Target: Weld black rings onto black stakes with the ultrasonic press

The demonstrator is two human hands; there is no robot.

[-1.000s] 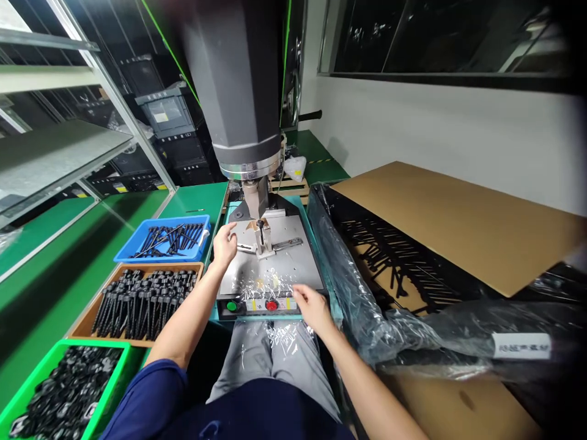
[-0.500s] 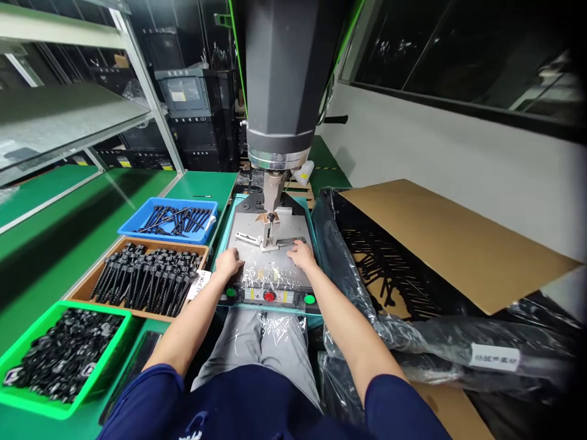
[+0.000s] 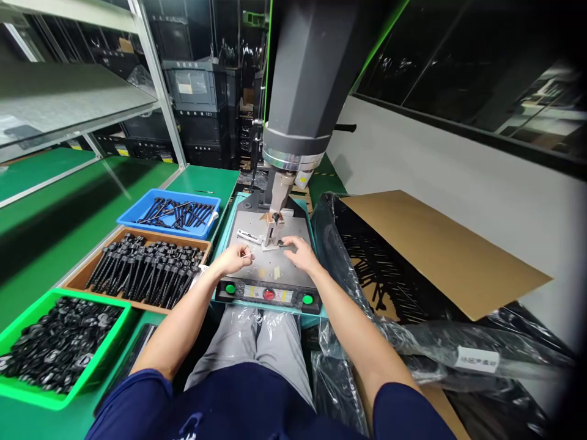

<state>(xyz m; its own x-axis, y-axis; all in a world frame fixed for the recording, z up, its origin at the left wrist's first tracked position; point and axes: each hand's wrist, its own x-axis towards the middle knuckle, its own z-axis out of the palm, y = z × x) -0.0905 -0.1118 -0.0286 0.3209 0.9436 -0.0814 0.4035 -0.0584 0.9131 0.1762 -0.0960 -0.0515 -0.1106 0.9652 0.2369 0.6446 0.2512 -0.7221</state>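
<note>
My left hand [image 3: 235,259] is closed in a pinch over the left side of the metal plate [image 3: 257,272]. A thin pale sliver shows at its fingertips, too small to name. My right hand [image 3: 299,253] has its fingers apart, curved beside the right side of the metal fixture [image 3: 271,235]. A dark part with a round black top [image 3: 276,217] stands upright in the fixture, under the welding machine's horn [image 3: 280,192]. Left of the fixture lies a slotted metal bracket [image 3: 249,236].
On the left stand a blue tray [image 3: 131,217] and a brown tray [image 3: 76,278] of black rods, and a green bin [image 3: 117,333] of small black parts. Green buttons [image 3: 230,288] and a red button [image 3: 268,294] line the machine's front. A plastic-lined box with cardboard [image 3: 440,250] is at right.
Both hands have lifted from the plate's sides and moved inward toward the fixture. The left fingers have come together in a pinch. The camera view has shifted slightly.
</note>
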